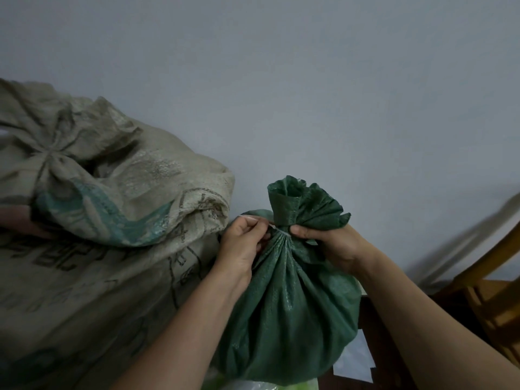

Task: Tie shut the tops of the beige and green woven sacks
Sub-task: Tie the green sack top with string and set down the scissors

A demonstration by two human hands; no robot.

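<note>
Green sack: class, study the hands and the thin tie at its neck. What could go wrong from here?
1. The pale tie is thin, and the left hand only pinches its end, so it may slip free or snap when pulled.
2. The right hand grips the green sack at the gathered neck. Letting go early could let the folds spread and the tie loosen.

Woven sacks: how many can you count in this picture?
3: the green sack right of centre, an upper beige sack at left, a lower beige sack beneath it. Others may be hidden.
</note>
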